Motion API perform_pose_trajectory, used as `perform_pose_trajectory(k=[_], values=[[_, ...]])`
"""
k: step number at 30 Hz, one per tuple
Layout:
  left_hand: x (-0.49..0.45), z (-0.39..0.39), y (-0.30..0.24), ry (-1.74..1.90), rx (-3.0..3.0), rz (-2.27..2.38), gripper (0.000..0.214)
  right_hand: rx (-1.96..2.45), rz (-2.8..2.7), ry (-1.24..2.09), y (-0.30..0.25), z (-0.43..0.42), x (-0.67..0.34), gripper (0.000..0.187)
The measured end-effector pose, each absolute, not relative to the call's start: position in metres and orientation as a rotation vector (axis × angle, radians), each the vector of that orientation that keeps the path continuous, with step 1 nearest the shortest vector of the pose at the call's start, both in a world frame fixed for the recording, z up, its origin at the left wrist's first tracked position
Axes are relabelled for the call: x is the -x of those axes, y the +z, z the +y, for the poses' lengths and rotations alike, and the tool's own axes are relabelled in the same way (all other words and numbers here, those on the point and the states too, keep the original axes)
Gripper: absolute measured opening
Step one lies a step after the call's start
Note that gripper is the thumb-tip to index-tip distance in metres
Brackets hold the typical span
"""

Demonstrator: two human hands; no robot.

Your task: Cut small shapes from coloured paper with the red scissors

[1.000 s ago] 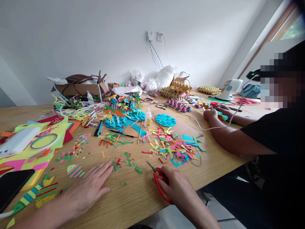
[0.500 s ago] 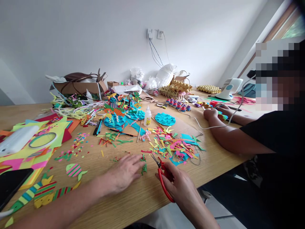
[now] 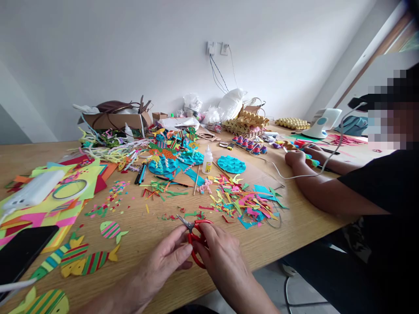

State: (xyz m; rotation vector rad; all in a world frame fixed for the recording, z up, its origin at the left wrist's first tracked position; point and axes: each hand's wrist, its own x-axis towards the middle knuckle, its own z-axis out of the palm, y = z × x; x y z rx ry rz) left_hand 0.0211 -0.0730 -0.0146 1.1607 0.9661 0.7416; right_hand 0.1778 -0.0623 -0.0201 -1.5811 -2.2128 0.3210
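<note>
A pair of red-handled scissors [image 3: 191,227] is held in my right hand [image 3: 225,253], its short blades pointing up and to the left. My left hand [image 3: 166,257] has come up against the scissors, thumb and fingers curled beside the red handle loop. Whatever lies between those left fingers is hidden. Just beyond the blades, small green paper scraps [image 3: 194,214] lie on the wooden table [image 3: 131,235]. A striped paper fish [image 3: 109,230] rests left of my hands, with several more [image 3: 74,257] nearer the edge.
Colourful paper cuttings [image 3: 245,203] heap up ahead on the right. Behind them stand a glue bottle [image 3: 207,161] and a blue egg-carton piece [image 3: 231,164]. Paper sheets, a tape roll [image 3: 70,189] and a phone [image 3: 29,248] lie left. Another person's arms [image 3: 314,183] rest at right.
My left hand has drawn back from the green scraps and closed beside the scissors. My right hand has shifted left with the scissors. The view has turned slightly left.
</note>
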Motion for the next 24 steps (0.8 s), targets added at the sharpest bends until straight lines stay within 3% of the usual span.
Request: perform_pose_trajectory(k=[9,14,18,21,24], values=[[-0.031,-0.08,-0.026,0.904,-0.8,1.024,0.053,1.57,-2.368,0.272,-0.036,-0.07,-0.161,0.012],[-0.019,-0.08,-0.035,1.151,-0.736,1.122,0.033,1.298,-2.272,0.165,-0.041,-0.072,-0.153,0.003],[0.011,-0.078,-0.018,1.389,-0.612,1.11,0.025,0.964,-2.117,0.18,-0.025,-0.076,-0.161,0.026],[0.036,-0.078,0.0,1.589,-0.608,1.114,0.022,0.973,-2.324,0.235,-0.021,-0.075,-0.166,0.026],[0.049,-0.081,0.012,1.639,-0.631,1.095,0.018,0.935,-2.604,0.372,-0.029,-0.074,-0.166,0.051]])
